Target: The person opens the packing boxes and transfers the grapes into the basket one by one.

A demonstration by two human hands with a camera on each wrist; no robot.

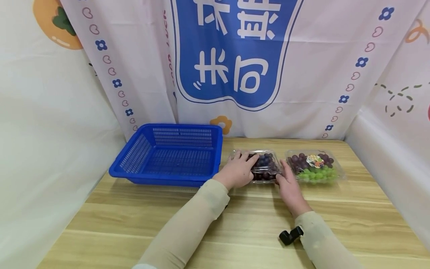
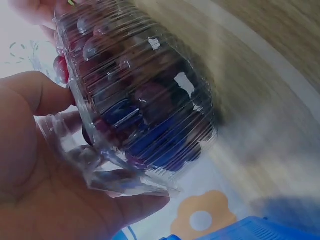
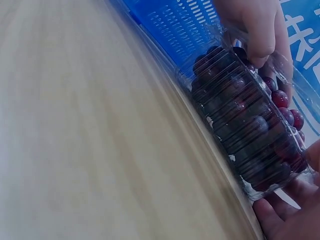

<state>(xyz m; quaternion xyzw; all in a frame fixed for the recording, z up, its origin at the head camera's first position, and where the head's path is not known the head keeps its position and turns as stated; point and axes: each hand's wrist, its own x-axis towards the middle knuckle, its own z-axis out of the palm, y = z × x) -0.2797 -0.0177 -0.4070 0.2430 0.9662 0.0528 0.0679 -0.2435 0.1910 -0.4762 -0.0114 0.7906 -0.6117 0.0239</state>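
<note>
A clear plastic box of dark grapes (image 1: 266, 175) sits on the table, and both hands are at it. My left hand (image 1: 236, 170) holds the box's left end, its fingers spread over the top and far edge. In the right wrist view, the left thumb (image 3: 260, 42) bends over the rim by the grapes (image 3: 235, 107). My right hand (image 1: 289, 188) grips the right end, thumb at the rim and fingers low at the corner. Loose clear plastic shows around the rim; whether the lid is fastened I cannot tell.
A blue perforated basket (image 1: 174, 182) stands on the left, close beside the left hand. Right of the right hand lies a second clear box (image 1: 315, 172) with dark and green grapes and a round label. A printed cloth (image 1: 319, 86) hangs behind the wooden table (image 1: 248, 231).
</note>
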